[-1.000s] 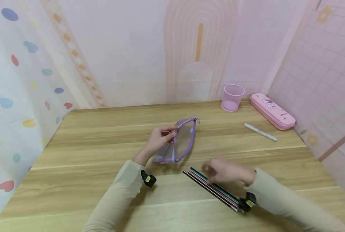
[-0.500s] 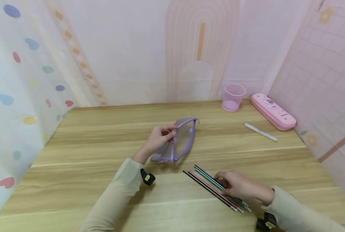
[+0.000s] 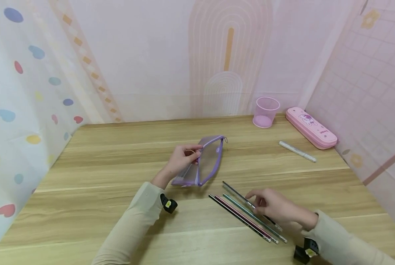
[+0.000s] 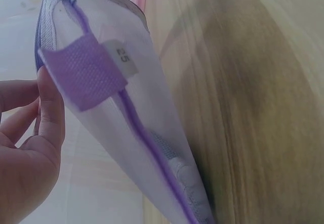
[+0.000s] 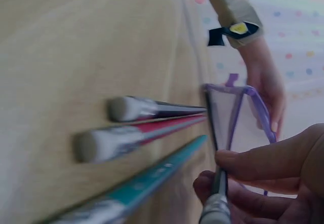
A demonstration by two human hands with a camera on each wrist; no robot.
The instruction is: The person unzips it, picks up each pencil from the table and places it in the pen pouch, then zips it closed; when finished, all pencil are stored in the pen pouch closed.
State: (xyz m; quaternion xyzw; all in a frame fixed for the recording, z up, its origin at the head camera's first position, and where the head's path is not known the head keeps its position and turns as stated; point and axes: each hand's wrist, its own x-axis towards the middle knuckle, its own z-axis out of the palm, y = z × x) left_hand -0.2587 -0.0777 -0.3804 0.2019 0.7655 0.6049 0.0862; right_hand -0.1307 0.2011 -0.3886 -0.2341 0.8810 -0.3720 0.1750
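In the head view my left hand (image 3: 181, 158) pinches the near rim of a see-through purple zip pouch (image 3: 210, 162), whose mouth gapes toward the right. The left wrist view shows its purple fabric tab (image 4: 86, 74) beside the fingers. My right hand (image 3: 273, 208) pinches a dark pencil (image 5: 220, 183) between thumb and fingers, its white eraser end toward the wrist camera. Beside it on the table lie a black pencil (image 5: 177, 110), a red pencil (image 5: 152, 133) and a teal pencil (image 5: 152, 176), roughly side by side, erasers toward me.
A pink mesh cup (image 3: 265, 112) stands at the back right of the wooden table (image 3: 118, 154). Next to it is a pink pencil case (image 3: 311, 129) against the wall cloth, and a pale pen (image 3: 297, 151) lies in front of them.
My right hand has come down to the pencils and taken hold of the dark one, drawing it apart from the teal pencil. The left hand stays at the pouch.
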